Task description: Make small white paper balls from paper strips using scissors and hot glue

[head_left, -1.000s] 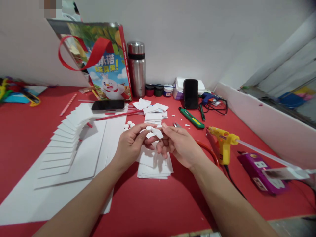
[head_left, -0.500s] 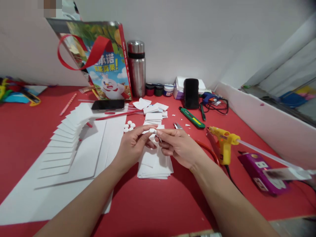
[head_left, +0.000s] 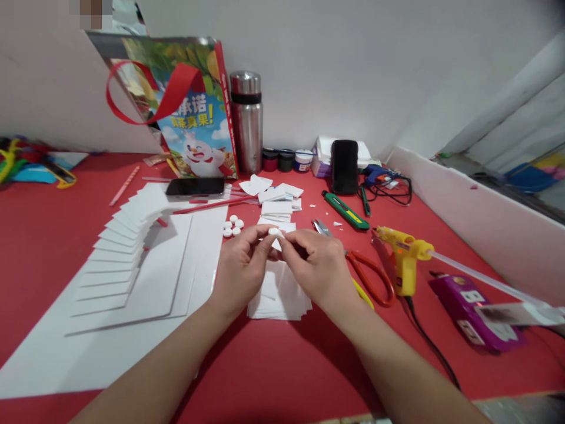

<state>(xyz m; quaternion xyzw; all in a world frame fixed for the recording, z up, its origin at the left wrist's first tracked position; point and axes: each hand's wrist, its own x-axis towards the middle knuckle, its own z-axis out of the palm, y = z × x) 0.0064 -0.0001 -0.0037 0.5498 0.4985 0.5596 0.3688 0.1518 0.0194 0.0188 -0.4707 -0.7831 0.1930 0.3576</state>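
Observation:
My left hand (head_left: 241,268) pinches a small white disc (head_left: 274,232), which looks like rolled paper, between thumb and index finger. The fingertips of my right hand (head_left: 315,265) are closed against the disc's right side. A bit of white shows just below it, between my thumbs. Beneath both hands lies a stack of white paper pieces (head_left: 276,297). Several similar white discs (head_left: 233,226) sit beside my left hand. Past my fingertips are more small cut white pieces (head_left: 277,208). A tool with red and yellow handles (head_left: 373,280) lies by my right wrist, partly covered by it.
At left, a curved white stepped model (head_left: 112,253) stands on white sheets (head_left: 53,353). To the right are a green cutter (head_left: 346,211), a yellow glue gun (head_left: 404,253) and a purple box (head_left: 474,312). A phone (head_left: 195,186), steel flask (head_left: 247,123) and printed bag (head_left: 198,135) stand farther back.
My right hand has turned, its fingers curling in behind the thumb at the disc. More of the red and yellow handles now shows. The view has shifted slightly.

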